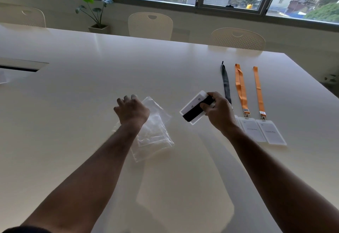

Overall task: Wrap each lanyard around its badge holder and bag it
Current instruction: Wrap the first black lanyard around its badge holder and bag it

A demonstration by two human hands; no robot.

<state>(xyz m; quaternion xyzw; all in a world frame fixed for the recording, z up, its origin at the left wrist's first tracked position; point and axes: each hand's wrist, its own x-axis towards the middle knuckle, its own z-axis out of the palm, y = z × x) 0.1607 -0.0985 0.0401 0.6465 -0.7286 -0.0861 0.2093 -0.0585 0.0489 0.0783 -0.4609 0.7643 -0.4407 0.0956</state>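
Two bare forearms run up from the lower frame to the left hand (131,110) and right hand (218,112). A dark patch at lower left may be a sleeve edge.

Right hand (218,112) grips wrapped badge holder (194,108); left hand (131,110) on bags (156,133)

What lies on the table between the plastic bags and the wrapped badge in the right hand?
Nothing: in the head view, bare table separates the plastic bags from the wrapped badge.
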